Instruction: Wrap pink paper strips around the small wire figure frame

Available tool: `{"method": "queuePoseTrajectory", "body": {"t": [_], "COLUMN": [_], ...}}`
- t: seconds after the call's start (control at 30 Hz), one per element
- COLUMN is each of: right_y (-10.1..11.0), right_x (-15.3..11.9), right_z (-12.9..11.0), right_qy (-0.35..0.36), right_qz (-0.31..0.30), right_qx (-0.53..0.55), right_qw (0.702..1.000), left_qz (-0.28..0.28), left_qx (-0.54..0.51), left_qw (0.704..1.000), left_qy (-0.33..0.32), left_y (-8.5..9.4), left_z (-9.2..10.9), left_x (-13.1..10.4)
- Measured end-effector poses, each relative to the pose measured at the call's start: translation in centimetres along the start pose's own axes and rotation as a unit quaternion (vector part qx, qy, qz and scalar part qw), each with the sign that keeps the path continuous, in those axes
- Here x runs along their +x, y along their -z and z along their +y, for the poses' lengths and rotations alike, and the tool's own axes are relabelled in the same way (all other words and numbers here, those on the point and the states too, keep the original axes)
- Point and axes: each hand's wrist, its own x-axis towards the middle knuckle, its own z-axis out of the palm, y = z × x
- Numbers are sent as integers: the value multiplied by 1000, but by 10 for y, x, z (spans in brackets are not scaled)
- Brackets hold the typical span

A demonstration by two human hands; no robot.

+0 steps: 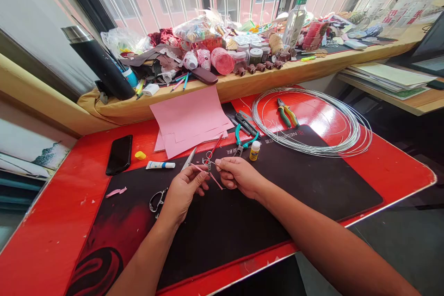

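Above the black desk mat (243, 231), my left hand (180, 194) pinches a small twisted wire piece (208, 163) with loops at its top. A narrow pink paper strip (216, 181) crosses this piece and sticks out on both sides. My right hand (239, 176) is closed, its thumb and forefinger on a thin, wire-like end beside the loops; whether that end belongs to the twisted piece I cannot tell. Scissors (158, 200) lie partly hidden behind my left hand. A small glue bottle (255, 151) with a white cap stands beyond my right hand.
Teal-handled pliers (247, 142), a utility knife (247, 123) and pink paper sheets (190, 120) lie behind my hands. At the right are a large wire coil (333, 150) and green-yellow pliers (287, 114). A phone (119, 155), yellow cap (140, 155) and tube (160, 165) lie left.
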Motion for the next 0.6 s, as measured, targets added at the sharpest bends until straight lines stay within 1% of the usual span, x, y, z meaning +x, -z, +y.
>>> {"method": "queuePoseTrajectory", "body": {"t": [0.1,0.23,0.33,0.47,0.6], "right_y": [0,1,1,1,0], "right_x": [1,1,1,0,-1], "right_z": [0,0,0,0,0], "right_qy": [-4,-13,-23,-32,-35], "right_qz": [3,0,-12,-21,-24], "right_qx": [5,12,13,10,5], "right_qw": [1000,1000,1000,999,999], "left_qz": [10,54,83,105,114], "left_qx": [-41,-101,-117,-98,-29], "left_qw": [999,992,987,986,987], "left_qy": [-16,-44,-69,-86,-112], "left_y": [1,5,7,9,11], "left_z": [1,2,2,2,3], "left_x": [-1,1,3,5,3]}}
